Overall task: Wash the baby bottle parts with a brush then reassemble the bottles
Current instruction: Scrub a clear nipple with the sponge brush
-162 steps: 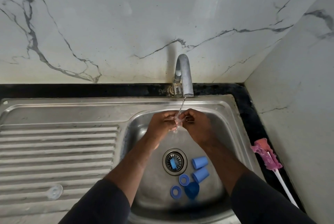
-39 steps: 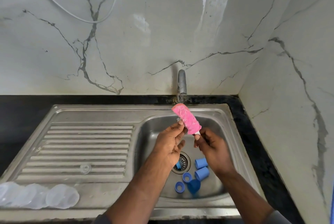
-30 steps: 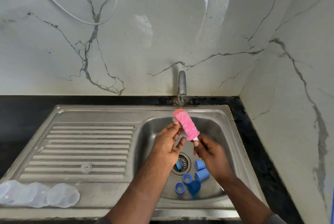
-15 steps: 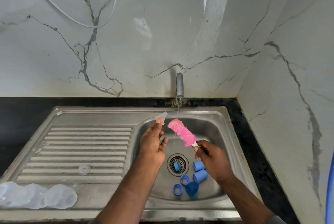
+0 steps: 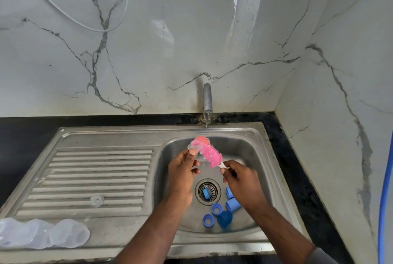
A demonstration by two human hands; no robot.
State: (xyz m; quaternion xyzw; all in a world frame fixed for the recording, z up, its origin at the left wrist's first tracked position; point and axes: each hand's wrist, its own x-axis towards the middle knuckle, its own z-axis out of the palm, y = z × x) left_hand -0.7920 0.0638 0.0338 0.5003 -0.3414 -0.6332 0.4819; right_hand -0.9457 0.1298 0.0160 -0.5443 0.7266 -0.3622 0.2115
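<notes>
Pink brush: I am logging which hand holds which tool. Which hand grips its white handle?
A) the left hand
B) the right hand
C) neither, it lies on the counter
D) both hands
B: the right hand pinches the white handle of the pink brush, while the left hand holds a small clear part against the bristles.

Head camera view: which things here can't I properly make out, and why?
All in the head view:
- small clear part pinched by the left hand: transparent, half behind thumb and pink brush; shape unclear.
- brush handle: mostly inside the right hand.
- clear bottles: cut off by the left edge; count uncertain.
- blue piece in the drain: too small to identify.
- blue cap: partly behind the right hand.
</notes>
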